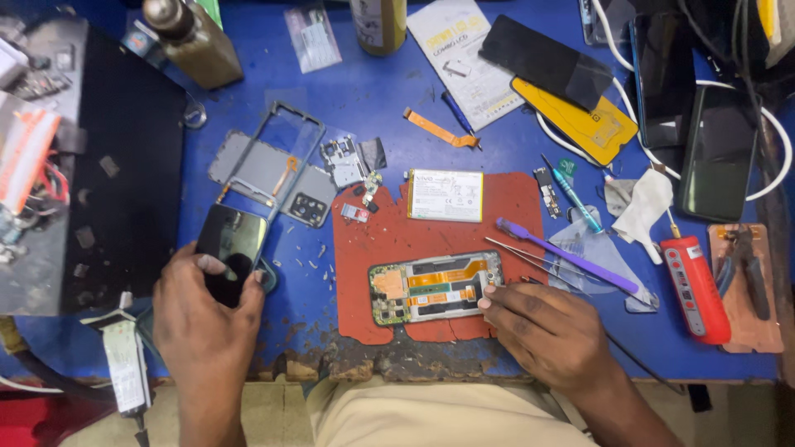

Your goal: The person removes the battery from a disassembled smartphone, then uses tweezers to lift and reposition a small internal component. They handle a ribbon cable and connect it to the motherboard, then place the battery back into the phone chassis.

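Opened phone (pixel 436 286) lies flat, orange flex cables and circuitry exposed.

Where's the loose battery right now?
In the head view the white battery lies flat at the top edge of the red mat, just above the opened phone that the right hand touches, centre of the bench.

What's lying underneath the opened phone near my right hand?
The opened phone rests on a worn red mat on the blue table. The right hand touches its end; the mat beneath it is hidden.
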